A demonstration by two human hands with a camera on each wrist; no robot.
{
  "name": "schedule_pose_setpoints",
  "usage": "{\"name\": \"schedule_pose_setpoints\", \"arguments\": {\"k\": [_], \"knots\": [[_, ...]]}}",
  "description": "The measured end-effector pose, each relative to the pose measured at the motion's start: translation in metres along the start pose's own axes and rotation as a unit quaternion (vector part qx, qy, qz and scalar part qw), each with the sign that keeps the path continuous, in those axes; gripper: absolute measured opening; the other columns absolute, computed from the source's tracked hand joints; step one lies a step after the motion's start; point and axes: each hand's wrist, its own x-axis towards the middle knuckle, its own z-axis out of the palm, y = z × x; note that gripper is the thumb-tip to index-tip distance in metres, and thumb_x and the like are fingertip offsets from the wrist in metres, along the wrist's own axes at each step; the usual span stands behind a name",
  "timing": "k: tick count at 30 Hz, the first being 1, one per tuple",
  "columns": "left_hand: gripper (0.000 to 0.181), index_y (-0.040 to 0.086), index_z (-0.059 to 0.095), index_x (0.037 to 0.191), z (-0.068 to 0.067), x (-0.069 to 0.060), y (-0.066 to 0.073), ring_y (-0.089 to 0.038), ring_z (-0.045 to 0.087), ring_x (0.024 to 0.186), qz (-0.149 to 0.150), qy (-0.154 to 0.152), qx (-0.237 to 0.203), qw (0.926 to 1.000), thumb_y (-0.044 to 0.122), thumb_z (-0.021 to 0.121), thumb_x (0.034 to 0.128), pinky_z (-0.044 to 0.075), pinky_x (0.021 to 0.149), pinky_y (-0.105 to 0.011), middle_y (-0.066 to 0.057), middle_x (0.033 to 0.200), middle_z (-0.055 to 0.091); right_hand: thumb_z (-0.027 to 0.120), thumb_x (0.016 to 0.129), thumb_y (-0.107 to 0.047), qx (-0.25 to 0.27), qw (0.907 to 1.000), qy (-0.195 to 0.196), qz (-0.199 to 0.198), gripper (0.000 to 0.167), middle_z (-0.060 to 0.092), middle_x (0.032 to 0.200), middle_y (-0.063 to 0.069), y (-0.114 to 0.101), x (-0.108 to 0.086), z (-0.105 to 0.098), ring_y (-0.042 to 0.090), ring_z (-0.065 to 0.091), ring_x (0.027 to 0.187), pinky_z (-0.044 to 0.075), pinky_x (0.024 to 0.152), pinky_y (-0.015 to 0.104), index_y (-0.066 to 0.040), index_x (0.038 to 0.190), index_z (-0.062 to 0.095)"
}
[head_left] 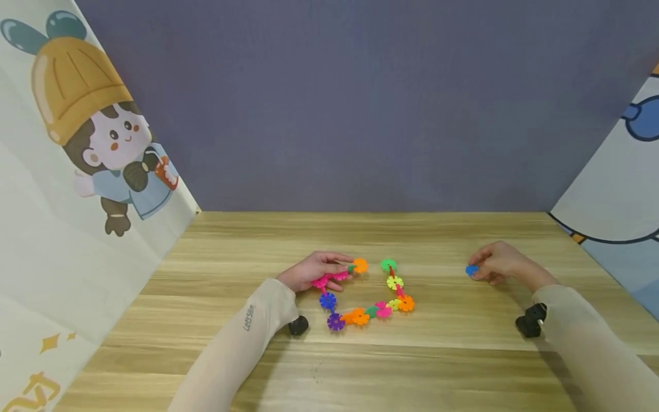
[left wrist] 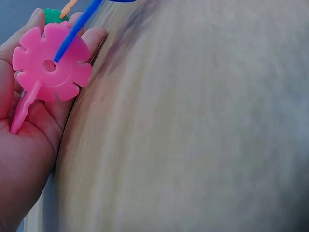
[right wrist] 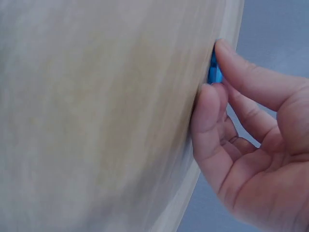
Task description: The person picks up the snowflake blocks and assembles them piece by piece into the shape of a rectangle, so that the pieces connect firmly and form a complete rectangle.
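Note:
A chain of colourful notched plastic discs (head_left: pixel 383 309) lies on the table in a U shape. My left hand (head_left: pixel 320 269) holds the chain near its left end, by the pink discs, with an orange disc (head_left: pixel 360 265) sticking out past the fingertips. In the left wrist view, a pink disc (left wrist: pixel 72 72) stands in front of the palm of the left hand (left wrist: pixel 29 159). A green disc (head_left: pixel 388 264) forms the other end. Well to the right, my right hand (head_left: pixel 498 264) pinches a loose blue disc (head_left: pixel 471 271) between thumb and fingers, close to the tabletop.
The wood-grain table (head_left: pixel 437 366) runs back to a dark grey panel (head_left: pixel 360 103). White printed panels (head_left: pixel 31 171) stand at both sides. A small black device (head_left: pixel 531 320) sits at the right wrist, another (head_left: pixel 298 325) at the left.

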Motion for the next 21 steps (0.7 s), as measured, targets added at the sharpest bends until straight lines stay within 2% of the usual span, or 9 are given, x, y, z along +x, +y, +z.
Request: {"name": "schedule_pose_setpoints", "arguments": {"k": [3, 9, 14, 21], "knots": [[0.041, -0.001, 0.05, 0.142, 0.0, 0.001, 0.001, -0.024, 0.069, 0.101, 0.001, -0.003, -0.002, 1.0, 0.005, 0.056, 0.1018, 0.061, 0.076, -0.035, -0.021, 0.127, 0.064, 0.081, 0.077, -0.004, -0.007, 0.9999, 0.005, -0.011, 0.039, 0.059, 0.078, 0.002, -0.002, -0.001, 0.001, 0.016, 0.053, 0.064, 0.055, 0.053, 0.032, 0.013, 0.105, 0.06], [0.041, -0.001, 0.05, 0.143, -0.001, -0.002, -0.001, -0.023, 0.07, 0.1, -0.005, -0.008, -0.006, 0.9999, 0.005, 0.055, 0.1021, 0.061, 0.075, -0.035, -0.021, 0.126, 0.064, 0.08, 0.078, 0.0, 0.016, 0.999, 0.015, -0.039, 0.029, 0.065, 0.078, 0.006, -0.009, -0.006, 0.011, 0.018, 0.058, 0.058, 0.055, 0.051, 0.032, 0.009, 0.097, 0.061], [0.041, -0.001, 0.05, 0.143, 0.0, -0.005, -0.003, -0.022, 0.07, 0.098, -0.001, -0.018, 0.001, 0.9998, 0.006, 0.055, 0.1023, 0.061, 0.075, -0.035, -0.021, 0.125, 0.065, 0.072, 0.084, 0.005, 0.033, 0.9976, 0.028, -0.054, 0.023, 0.068, 0.078, 0.008, -0.018, -0.011, 0.022, 0.021, 0.067, 0.065, 0.061, 0.058, 0.034, 0.013, 0.102, 0.06], [0.041, -0.002, 0.05, 0.142, 0.003, -0.007, -0.004, -0.021, 0.07, 0.096, -0.003, -0.023, -0.002, 0.9997, 0.003, 0.055, 0.1017, 0.061, 0.075, -0.035, -0.021, 0.128, 0.063, 0.068, 0.085, 0.008, 0.06, 0.9946, 0.034, -0.077, 0.026, 0.068, 0.084, 0.012, -0.035, -0.014, 0.04, 0.024, 0.069, 0.068, 0.062, 0.061, 0.035, 0.018, 0.107, 0.058]]}}
